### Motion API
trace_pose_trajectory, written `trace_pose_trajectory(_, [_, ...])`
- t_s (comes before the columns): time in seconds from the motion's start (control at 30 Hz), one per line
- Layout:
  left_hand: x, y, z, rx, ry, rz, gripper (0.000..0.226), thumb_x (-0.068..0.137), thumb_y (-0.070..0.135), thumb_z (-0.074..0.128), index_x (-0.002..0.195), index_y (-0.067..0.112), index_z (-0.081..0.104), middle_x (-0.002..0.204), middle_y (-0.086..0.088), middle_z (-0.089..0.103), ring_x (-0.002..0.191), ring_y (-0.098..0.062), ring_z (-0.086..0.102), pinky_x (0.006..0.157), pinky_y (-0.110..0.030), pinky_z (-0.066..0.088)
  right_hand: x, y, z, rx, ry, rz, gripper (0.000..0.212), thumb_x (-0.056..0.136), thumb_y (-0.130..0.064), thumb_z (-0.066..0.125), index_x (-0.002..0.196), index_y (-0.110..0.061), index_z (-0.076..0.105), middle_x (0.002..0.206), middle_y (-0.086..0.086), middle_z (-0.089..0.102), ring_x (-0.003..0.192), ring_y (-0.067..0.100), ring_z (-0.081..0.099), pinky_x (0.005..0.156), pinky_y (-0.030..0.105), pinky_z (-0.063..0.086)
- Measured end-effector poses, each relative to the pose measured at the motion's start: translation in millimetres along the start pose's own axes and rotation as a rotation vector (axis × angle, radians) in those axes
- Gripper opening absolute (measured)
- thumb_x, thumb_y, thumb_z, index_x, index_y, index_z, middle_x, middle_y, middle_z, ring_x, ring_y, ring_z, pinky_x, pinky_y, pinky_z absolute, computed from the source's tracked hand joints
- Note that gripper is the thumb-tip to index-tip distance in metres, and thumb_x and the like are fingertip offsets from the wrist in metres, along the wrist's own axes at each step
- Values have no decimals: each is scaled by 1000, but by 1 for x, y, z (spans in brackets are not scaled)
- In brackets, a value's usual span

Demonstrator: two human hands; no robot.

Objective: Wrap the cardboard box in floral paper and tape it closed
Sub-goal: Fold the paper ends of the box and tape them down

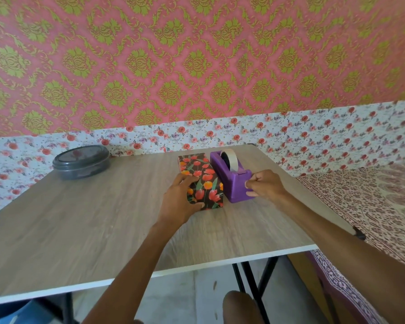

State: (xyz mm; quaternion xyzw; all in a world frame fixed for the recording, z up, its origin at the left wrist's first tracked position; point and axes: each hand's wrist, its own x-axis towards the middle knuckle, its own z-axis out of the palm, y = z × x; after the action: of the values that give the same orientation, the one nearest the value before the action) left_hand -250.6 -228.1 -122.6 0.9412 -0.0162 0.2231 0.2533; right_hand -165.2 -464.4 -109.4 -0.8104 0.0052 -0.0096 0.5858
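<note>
The left hand (181, 202) grasps the near end of the box (197, 164): its fingers lie curled over the top face and the thumb presses on the near end face. The right hand (264, 184) is curled around the near end of the purple tape dispenser (229, 181), next to the cutter. If it already pinches a free end of tape, I cannot tell, because the strip is too thin to see.

The box lies a little beyond the middle of the table (80, 218), with its long side pointing to 12 o'clock. The floral paper (211, 195) already covers all the faces that show. The dispenser stands just beside it at 3 o'clock, almost touching, and the tape roll (232, 157) sits in it toward 12 o'clock. A dark round container (81, 162) rests well apart at 10 o'clock.

I judge that the step in hand is to take a piece of tape for the near end fold. To do it well, the left hand should hold the fold flat and tight, so the paper does not spring open. The right hand should pull the strip toward 6 o'clock, then tear it down against the cutter. The dispenser may slide or tip if the pull goes upward. A short strip is easier to place without wrinkles.
</note>
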Motion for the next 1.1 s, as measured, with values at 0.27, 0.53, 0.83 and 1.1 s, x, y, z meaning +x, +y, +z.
trace_pose_trajectory(0.27, [1,-3,1,-19,-1,25,76,73,38,84,139,26,49,142,6,44,120,-12,54,97,-24,47,-38,12,1,-439,250,-368,9,89,-18,72,82,-18,77,79,-6,74,57,-6,57,53,11,40])
trace_pose_trajectory(0.53, [-1,-15,8,-68,35,72,77,73,41,84,140,30,48,142,10,44,121,-12,52,96,-19,41,-74,-1,38,-504,-153,-842,11,91,-17,66,88,-21,76,83,-9,74,75,2,67,70,30,58])
trace_pose_trajectory(0.83, [1,-31,16,-77,58,118,81,71,52,81,142,36,46,146,13,41,128,-15,48,103,-39,48,-68,-13,56,-635,-203,-794,106,89,-22,71,156,-31,-11,69,-15,59,59,2,56,69,25,54])
trace_pose_trajectory(1.1, [5,-43,17,-147,61,186,77,72,49,81,140,38,49,143,13,41,129,-15,45,89,-45,56,-55,-11,73,-663,-177,-834,112,88,-22,72,152,-34,-19,72,-12,61,63,9,62,66,35,58])
